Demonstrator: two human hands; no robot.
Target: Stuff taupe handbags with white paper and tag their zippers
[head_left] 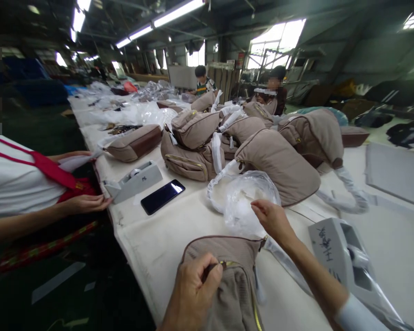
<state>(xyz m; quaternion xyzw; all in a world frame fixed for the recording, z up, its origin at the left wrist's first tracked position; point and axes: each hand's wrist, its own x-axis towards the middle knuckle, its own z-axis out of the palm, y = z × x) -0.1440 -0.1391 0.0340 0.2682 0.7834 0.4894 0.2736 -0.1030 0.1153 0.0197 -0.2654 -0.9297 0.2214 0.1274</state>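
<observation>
A taupe fabric bag [224, 303] with gold zippers lies on the table right in front of me. My left hand [193, 287] is closed on it, thumb and fingers pinched by the end of the curved gold zipper [232, 264]. Over the table, my right hand [274, 223] is closed in a pinch, its fingertips in front of a crumpled clear plastic bag [243, 225]. Whether those fingers hold the plastic or something small cannot be made out. A strap wrapped in white film [288, 264] runs from the bag beneath my right forearm.
Several taupe bags [276, 161] are heaped beyond my hands. A phone [163, 196] lies left of the plastic. Grey tape dispensers [327, 239] stand right and left [138, 181]. A co-worker's hand [89, 203] is at the table's left edge; two people sit farther back.
</observation>
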